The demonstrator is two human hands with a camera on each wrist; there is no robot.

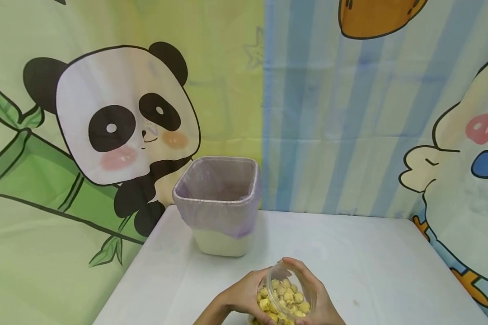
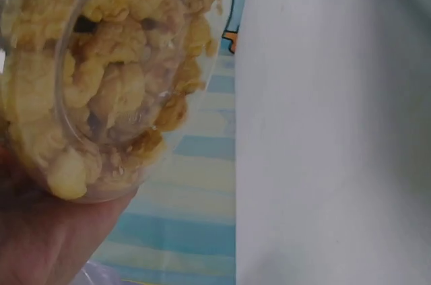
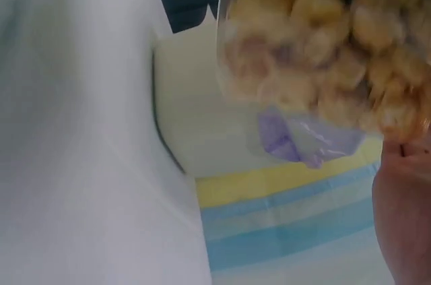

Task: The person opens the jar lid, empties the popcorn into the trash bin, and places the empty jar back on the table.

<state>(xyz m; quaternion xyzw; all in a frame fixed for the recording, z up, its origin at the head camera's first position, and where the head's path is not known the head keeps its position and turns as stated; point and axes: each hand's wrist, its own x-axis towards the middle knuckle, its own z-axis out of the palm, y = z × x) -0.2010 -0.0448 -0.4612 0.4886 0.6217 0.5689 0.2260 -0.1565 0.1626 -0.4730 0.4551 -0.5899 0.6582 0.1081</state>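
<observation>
A clear plastic jar (image 1: 288, 295) full of yellow, round-kernelled popcorn is held between both hands close to the front of the table. My left hand (image 1: 246, 291) grips it from the left, thumb along the near side. On the opposite side, my right hand (image 1: 317, 293) curves its fingers over the far edge. The left wrist view shows a round ring on the clear plastic, with popcorn (image 2: 118, 89) packed behind it. In the right wrist view the jar's side is blurred, and part of my right hand (image 3: 404, 204) shows beneath it.
A pale waste bin (image 1: 221, 241) lined with a translucent purple bag (image 1: 215, 219) stands at the table's back left. The table (image 1: 333, 257) has a white cover. Behind it hang printed cloths with a panda (image 1: 126, 113) and blue stripes (image 1: 301, 113).
</observation>
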